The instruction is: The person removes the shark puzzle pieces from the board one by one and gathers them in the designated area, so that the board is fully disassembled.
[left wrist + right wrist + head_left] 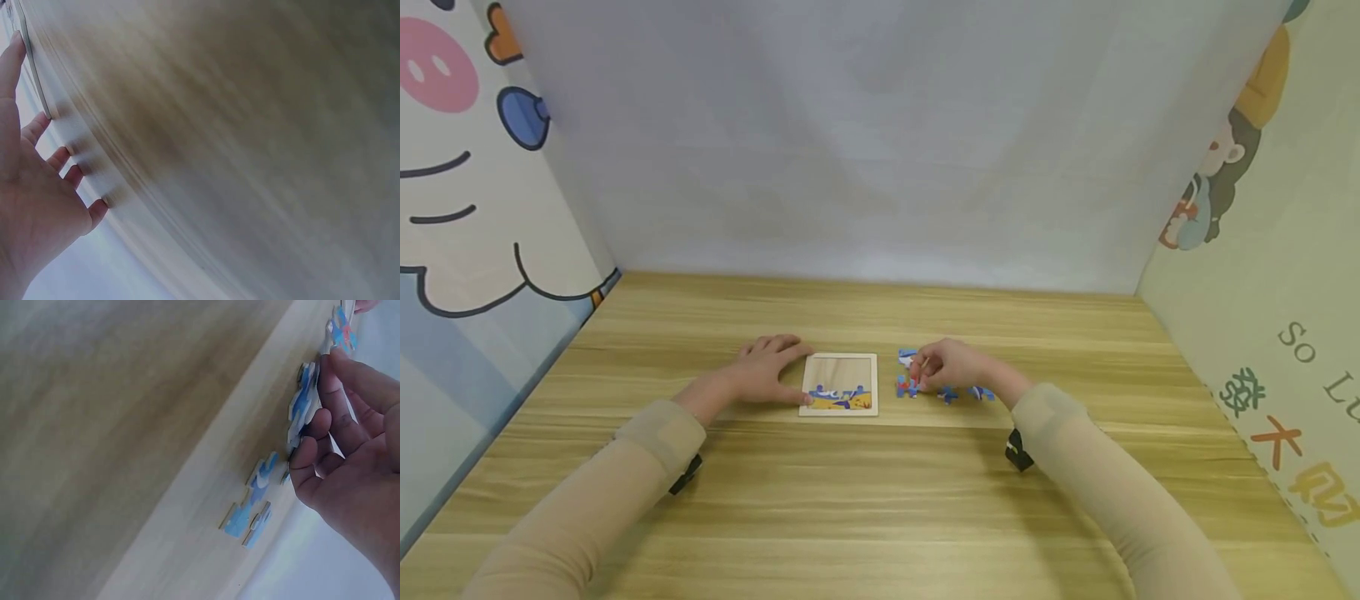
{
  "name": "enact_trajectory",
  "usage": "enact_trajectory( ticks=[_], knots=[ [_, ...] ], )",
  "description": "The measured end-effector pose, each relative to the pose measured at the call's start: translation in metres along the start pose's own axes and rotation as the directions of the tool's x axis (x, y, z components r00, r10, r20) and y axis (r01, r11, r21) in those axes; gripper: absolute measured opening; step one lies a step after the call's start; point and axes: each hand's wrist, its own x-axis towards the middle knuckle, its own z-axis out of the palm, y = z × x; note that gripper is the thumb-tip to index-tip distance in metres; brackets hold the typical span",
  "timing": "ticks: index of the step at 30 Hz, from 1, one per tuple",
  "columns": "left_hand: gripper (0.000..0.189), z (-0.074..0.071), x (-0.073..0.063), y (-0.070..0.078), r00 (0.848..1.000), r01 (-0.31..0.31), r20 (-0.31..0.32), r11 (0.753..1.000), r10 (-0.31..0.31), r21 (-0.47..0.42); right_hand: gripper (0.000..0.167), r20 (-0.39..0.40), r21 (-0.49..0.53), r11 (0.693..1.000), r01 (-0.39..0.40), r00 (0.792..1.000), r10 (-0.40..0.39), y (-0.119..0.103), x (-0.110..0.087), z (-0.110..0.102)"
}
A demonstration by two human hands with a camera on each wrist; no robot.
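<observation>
A square wooden puzzle frame point(876, 383) lies flat on the table, its lower part filled with yellow and blue pieces and bare wood showing above. My left hand point(767, 371) rests at its left side, fingers spread, thumb on the lower left corner and index finger by the upper left one. In the left wrist view the left hand point(37, 194) touches the table with its fingertips. Right of the frame, my right hand point(953, 365) pinches a blue and red puzzle piece point(342, 330) between thumb and index finger; the other fingers of the right hand point(356, 431) are curled.
Several loose blue puzzle pieces point(947, 396) lie around and below the right hand, some partly hidden by it. A pale curtain point(880, 167) hangs behind the wooden table point(850, 508). Printed cloth panels point(1247, 275) stand at both sides.
</observation>
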Motion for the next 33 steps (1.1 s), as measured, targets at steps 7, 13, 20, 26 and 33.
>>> enact_trajectory(
  ticks=[7,13,20,26,33],
  knots=[
    [0.089,0.001,0.000,0.000,1.000,0.000,-0.002,1.000,0.000,-0.007,0.016,0.001,-0.033,0.999,-0.002,1.000,0.002,-0.001,0.001,-0.001],
    [0.089,0.004,0.001,-0.002,1.000,0.003,-0.003,1.000,-0.003,-0.004,0.020,-0.027,-0.083,0.996,0.045,0.999,-0.048,-0.010,-0.001,-0.004],
    [0.088,0.002,0.000,-0.002,1.000,-0.001,-0.013,1.000,0.001,-0.008,0.028,-0.068,-0.163,0.980,0.111,0.990,-0.123,-0.021,0.002,-0.001],
    [0.090,0.003,0.001,-0.004,1.000,0.007,0.000,1.000,-0.007,-0.016,0.031,-0.093,-0.165,0.979,0.118,0.987,-0.135,-0.024,0.009,0.012],
    [0.089,0.002,0.001,-0.004,1.000,0.006,0.001,1.000,-0.006,-0.008,0.035,-0.088,-0.186,0.968,0.171,0.978,-0.190,-0.026,0.021,0.024]
  ],
)
